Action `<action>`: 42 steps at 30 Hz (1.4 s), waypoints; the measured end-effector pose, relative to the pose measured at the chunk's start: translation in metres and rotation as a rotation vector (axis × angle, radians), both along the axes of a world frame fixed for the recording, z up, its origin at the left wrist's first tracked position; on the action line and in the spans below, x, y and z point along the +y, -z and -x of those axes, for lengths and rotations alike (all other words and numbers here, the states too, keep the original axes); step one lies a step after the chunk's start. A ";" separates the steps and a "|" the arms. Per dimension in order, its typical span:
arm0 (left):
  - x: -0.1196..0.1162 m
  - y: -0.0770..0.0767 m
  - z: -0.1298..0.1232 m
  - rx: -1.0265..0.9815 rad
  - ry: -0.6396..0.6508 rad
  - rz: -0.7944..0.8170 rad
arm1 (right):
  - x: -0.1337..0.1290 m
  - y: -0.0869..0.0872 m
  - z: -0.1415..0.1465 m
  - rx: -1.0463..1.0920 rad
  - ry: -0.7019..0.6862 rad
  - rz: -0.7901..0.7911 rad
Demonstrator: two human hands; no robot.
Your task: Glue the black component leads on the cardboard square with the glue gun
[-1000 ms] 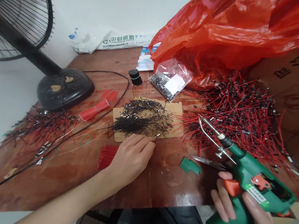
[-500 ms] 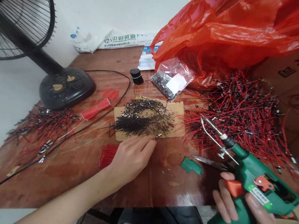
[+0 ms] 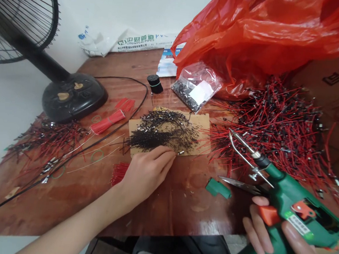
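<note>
Red-and-black heap: at right of the frame, a large tangle of red and black wires [image 3: 279,128] with small shiny ends; it looks like the finished share, as does a smaller mixed pile [image 3: 52,140] at left.
Wires left over: loose black wires [image 3: 147,139] on a cardboard sheet [image 3: 203,126] at centre, a red bundle [image 3: 120,173] beside the wrist and a tied red bundle [image 3: 107,123] at centre left; by their number, plenty seems to remain.
Piece in hand: a small shiny-ended piece [image 3: 180,153] at the cardboard's lower edge, apparently not yet joined to a red wire.
Left hand: the left hand [image 3: 146,172] reaches in from the lower left, palm down, wrist low over the desk [image 3: 180,207]; its fingers are closed to a pinch, seemingly on that piece, though the contact is partly hidden.
Right hand: the right hand [image 3: 304,249], lower right, wraps its fingers around the grip of a green soldering gun [image 3: 282,192], fingers by the orange trigger.
Gun's tip: points up-left, apart from the pinched piece.
</note>
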State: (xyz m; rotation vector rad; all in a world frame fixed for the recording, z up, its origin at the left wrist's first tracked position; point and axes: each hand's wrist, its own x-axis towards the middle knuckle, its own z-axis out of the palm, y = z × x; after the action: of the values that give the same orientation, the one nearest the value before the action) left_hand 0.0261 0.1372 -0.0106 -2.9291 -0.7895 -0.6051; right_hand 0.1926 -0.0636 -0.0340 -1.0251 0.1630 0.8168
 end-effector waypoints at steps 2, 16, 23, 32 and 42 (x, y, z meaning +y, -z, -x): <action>0.001 0.000 -0.001 -0.004 -0.008 0.017 | -0.001 0.001 -0.001 -0.010 -0.015 0.009; 0.001 0.000 -0.001 0.036 -0.003 -0.004 | -0.008 0.011 -0.012 -0.170 -0.324 0.023; 0.000 -0.001 -0.003 0.076 -0.003 -0.036 | -0.020 0.025 -0.028 -0.350 -0.661 0.161; -0.004 -0.003 -0.003 0.154 -0.004 -0.048 | -0.008 0.017 -0.036 -0.339 -0.733 0.222; -0.004 -0.002 -0.001 0.161 0.013 -0.056 | -0.010 0.018 -0.035 -0.319 -0.755 0.280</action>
State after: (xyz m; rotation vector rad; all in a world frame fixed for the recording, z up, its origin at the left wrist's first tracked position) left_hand 0.0275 0.1328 -0.0088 -2.8889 -0.7244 -0.3791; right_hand 0.2278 -0.0734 -0.0521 -1.4968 -0.4210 1.3139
